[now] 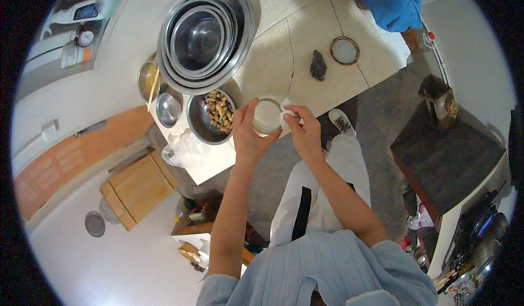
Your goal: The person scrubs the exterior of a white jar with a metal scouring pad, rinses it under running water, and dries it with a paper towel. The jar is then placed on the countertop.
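Over the near edge of the pale tiled table [273,49], my left hand [248,134] grips a round, pale, see-through piece with a rim [266,116]; whether it is a lid or a jar I cannot tell. A crumpled white tissue or cloth [285,109] is pinched in my right hand [305,134], pressed to the right side of that rim. Just left of my left hand stands a metal bowl [199,123] of peanuts in their shells [219,112]. Farther right on the table lie a dark, rough, fuzzy lump [318,66] and a round disc with a brown rim [344,51].
Nested steel bowls [248,33] fill the table's far left. Beside them are a small metal bowl [168,109], a pan with chopsticks [147,82] and a clear plastic bag [188,150]. Blue cloth [382,3] hangs at the far right. A dark-topped cabinet [445,153] stands right.
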`<action>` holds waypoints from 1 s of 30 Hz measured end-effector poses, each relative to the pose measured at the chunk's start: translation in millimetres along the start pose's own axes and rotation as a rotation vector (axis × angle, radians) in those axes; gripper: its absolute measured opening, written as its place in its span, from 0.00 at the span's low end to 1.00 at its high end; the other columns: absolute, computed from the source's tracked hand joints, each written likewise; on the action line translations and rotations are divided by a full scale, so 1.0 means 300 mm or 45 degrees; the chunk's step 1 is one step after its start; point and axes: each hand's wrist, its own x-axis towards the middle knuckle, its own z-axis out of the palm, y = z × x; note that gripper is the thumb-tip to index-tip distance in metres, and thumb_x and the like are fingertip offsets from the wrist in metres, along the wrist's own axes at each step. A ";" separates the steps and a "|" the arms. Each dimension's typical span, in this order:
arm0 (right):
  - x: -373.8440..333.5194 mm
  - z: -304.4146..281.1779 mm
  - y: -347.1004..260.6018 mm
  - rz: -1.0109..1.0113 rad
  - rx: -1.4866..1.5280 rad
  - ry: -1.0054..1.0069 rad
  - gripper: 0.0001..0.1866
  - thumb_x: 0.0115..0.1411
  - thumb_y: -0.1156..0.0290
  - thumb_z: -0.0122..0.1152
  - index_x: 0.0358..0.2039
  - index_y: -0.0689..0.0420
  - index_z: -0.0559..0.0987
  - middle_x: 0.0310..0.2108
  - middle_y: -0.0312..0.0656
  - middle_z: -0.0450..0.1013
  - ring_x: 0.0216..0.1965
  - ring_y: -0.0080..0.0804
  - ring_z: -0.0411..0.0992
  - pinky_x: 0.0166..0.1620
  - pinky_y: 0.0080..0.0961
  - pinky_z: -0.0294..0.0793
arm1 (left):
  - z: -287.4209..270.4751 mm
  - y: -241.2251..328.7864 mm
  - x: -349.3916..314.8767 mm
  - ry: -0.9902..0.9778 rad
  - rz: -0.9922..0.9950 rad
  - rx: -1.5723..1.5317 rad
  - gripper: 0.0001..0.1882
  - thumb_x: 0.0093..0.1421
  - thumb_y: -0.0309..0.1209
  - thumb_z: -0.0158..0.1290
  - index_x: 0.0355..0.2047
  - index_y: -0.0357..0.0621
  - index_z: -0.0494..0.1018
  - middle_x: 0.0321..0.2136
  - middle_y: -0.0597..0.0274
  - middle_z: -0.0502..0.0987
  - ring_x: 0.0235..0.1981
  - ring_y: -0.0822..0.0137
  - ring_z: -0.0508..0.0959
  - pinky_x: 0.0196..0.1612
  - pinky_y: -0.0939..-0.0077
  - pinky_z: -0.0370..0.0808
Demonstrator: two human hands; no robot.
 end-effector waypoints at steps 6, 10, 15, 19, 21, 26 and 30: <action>0.079 0.011 -0.012 -0.025 -0.057 -0.025 0.09 0.52 0.73 0.59 0.35 0.58 0.77 0.30 0.44 0.74 0.28 0.33 0.72 0.33 0.25 0.70 | -0.007 -0.007 0.006 -0.038 -0.006 -0.036 0.44 0.32 0.34 0.69 0.53 0.42 0.64 0.44 0.52 0.67 0.45 0.54 0.70 0.45 0.66 0.71; 0.161 0.021 -0.034 -0.063 -0.159 -0.166 0.09 0.51 0.71 0.59 0.33 0.58 0.78 0.30 0.44 0.74 0.28 0.37 0.73 0.34 0.29 0.71 | -0.003 -0.012 0.006 -0.013 0.065 0.042 0.45 0.32 0.35 0.69 0.54 0.43 0.63 0.43 0.52 0.66 0.45 0.53 0.69 0.45 0.65 0.71; 0.263 0.064 -0.024 -0.155 -0.398 -0.339 0.10 0.50 0.69 0.60 0.33 0.58 0.78 0.30 0.45 0.75 0.29 0.36 0.73 0.34 0.29 0.72 | -0.008 0.001 0.013 -0.097 -0.060 -0.014 0.45 0.32 0.35 0.69 0.54 0.44 0.64 0.44 0.52 0.66 0.45 0.54 0.69 0.45 0.67 0.70; 0.302 0.026 0.007 0.244 0.066 -0.437 0.11 0.52 0.68 0.61 0.35 0.59 0.78 0.31 0.40 0.75 0.30 0.27 0.72 0.33 0.22 0.71 | -0.009 -0.007 0.010 -0.109 -0.094 -0.002 0.45 0.32 0.35 0.69 0.54 0.44 0.64 0.44 0.52 0.66 0.45 0.54 0.69 0.45 0.67 0.70; 0.279 -0.023 0.022 0.413 0.328 -0.349 0.13 0.52 0.67 0.62 0.37 0.59 0.78 0.32 0.38 0.75 0.31 0.23 0.71 0.33 0.20 0.71 | -0.013 -0.005 0.006 -0.103 -0.066 0.017 0.46 0.32 0.35 0.69 0.54 0.44 0.63 0.44 0.52 0.66 0.46 0.54 0.69 0.46 0.66 0.69; 0.162 -0.081 0.032 0.457 0.455 -0.226 0.17 0.51 0.69 0.63 0.42 0.58 0.76 0.33 0.37 0.74 0.33 0.23 0.71 0.35 0.19 0.71 | 0.006 -0.007 -0.006 -0.011 -0.091 0.027 0.47 0.33 0.37 0.69 0.55 0.43 0.61 0.45 0.51 0.66 0.48 0.53 0.68 0.49 0.64 0.67; 0.128 -0.067 0.054 0.191 0.269 -0.305 0.17 0.49 0.70 0.64 0.41 0.59 0.76 0.34 0.39 0.75 0.34 0.25 0.72 0.37 0.22 0.72 | 0.052 0.049 -0.025 0.163 -0.214 -0.010 0.47 0.32 0.35 0.69 0.55 0.42 0.61 0.44 0.50 0.66 0.47 0.52 0.68 0.49 0.63 0.67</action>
